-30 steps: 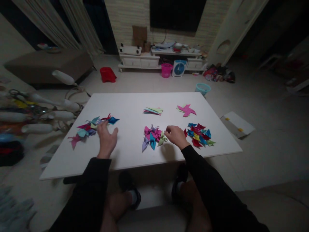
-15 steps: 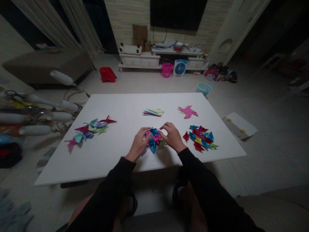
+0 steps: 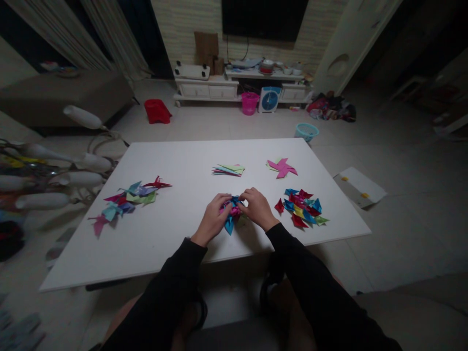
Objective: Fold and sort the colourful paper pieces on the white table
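Both my hands hold a folded-paper ornament in blue and magenta, low over the front middle of the white table. My left hand is closed round its left side, thumb on top. My right hand pinches at its upper right edge; the fingertips partly hide what lies between them. Left of my hands lies a group of folded paper cranes. To the right is a pile of shiny folded paper pieces. Beyond my hands are a stack of folded paper strips and a pink and green paper pinwheel.
A lamp with several white shades stands close by the table's left edge. On the floor are a turquoise basket, a white board, a red stool and a pink bucket. A white cabinet lines the far wall.
My right hand has moved slightly in against the paper ornament, and my fingers now cover more of it. The whole view has shifted a little.
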`<state>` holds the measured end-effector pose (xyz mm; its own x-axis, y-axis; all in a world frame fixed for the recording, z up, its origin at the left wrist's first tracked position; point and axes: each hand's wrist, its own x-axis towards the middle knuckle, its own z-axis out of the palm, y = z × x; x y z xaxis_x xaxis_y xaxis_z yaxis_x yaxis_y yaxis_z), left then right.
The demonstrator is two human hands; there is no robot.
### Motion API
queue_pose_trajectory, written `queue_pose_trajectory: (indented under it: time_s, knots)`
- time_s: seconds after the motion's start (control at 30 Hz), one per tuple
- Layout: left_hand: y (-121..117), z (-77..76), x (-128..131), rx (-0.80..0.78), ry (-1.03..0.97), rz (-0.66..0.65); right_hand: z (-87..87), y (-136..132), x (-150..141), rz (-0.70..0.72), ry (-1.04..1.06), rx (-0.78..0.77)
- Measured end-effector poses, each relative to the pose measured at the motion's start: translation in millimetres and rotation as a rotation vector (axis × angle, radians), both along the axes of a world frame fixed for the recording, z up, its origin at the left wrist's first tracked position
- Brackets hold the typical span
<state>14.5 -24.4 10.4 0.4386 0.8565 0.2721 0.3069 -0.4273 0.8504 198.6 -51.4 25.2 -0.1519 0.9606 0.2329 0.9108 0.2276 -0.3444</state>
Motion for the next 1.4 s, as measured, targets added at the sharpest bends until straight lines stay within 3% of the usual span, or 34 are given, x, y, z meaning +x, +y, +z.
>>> queue_pose_trajectory:
  time_s: [0.37,0.47,0.73,0.9,1.03,1.13,1.23,1.4]
  knots:
    - [-13,-3.0,5,0.034,0.051,-0.067,-0.5,-15,17,-0.082,-0.099,-0.026]
    - [-15,-0.6,7,0.034,0.071,-0.084,-3.9,-19,45,-0.211,-0.112,-0.059]
    - [-12,-4.8,5,0.03,0.135,-0.096,-25.3,-37,150,-0.727,-0.177,-0.129]
    - [-6,-8.7,-4,0.009,0.13,-0.072,-34.4,-51,189,-0.881,-0.203,-0.214]
    - [-2,-10.2,-13,0.038,0.152,-0.055,-40.5,-54,208,-0.902,-0.204,-0.295]
    - [1,-11.3,-23,0.064,0.197,-0.025,-39.5,-53,207,-0.886,-0.231,-0.318]
    - [7,-15.3,-40,0.062,0.255,0.054,-32.4,-47,185,-0.827,-0.277,-0.264]
    - [33,-32.4,-104,-0.054,0.321,0.383,-14.3,-24,117,-0.561,-0.308,-0.099]
